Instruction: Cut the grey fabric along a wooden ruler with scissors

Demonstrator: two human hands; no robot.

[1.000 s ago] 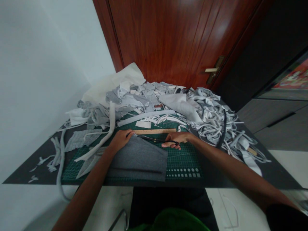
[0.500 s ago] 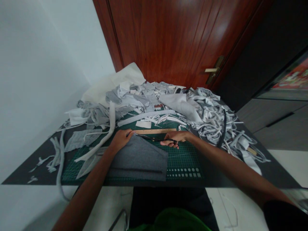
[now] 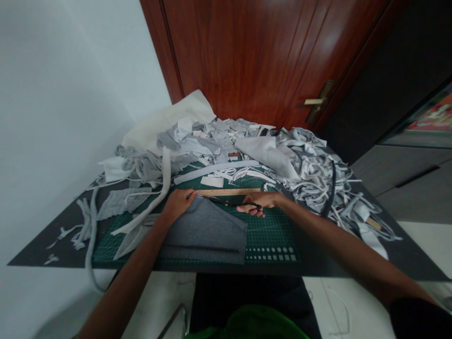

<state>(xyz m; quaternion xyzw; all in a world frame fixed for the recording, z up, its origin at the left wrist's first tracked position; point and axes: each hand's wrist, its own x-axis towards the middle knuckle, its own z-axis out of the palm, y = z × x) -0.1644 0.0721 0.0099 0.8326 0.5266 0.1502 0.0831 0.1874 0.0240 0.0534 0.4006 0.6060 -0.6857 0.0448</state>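
Dark grey fabric (image 3: 212, 230) lies on the green cutting mat (image 3: 271, 230) in front of me. My left hand (image 3: 181, 203) is closed, pinching the fabric at its upper edge. In my right hand (image 3: 256, 203) is a pair of scissors (image 3: 229, 203), fingers wrapped through the black handles. The blades point left along the fabric's upper edge, their tips close to my left fingertips. Just beyond the scissors lies a wooden ruler (image 3: 229, 192), partly covered by my right hand.
A heap of grey and white fabric scraps (image 3: 226, 136) fills the table's back, with tangled strips (image 3: 314, 179) on the right. Pale strips (image 3: 164, 188) and a grey piece (image 3: 122, 203) lie left. Behind stand a brown door (image 3: 240, 61) and a white wall (image 3: 70, 94).
The whole view has shifted slightly. My hands, the scissors and the fabric keep nearly the same places relative to each other.
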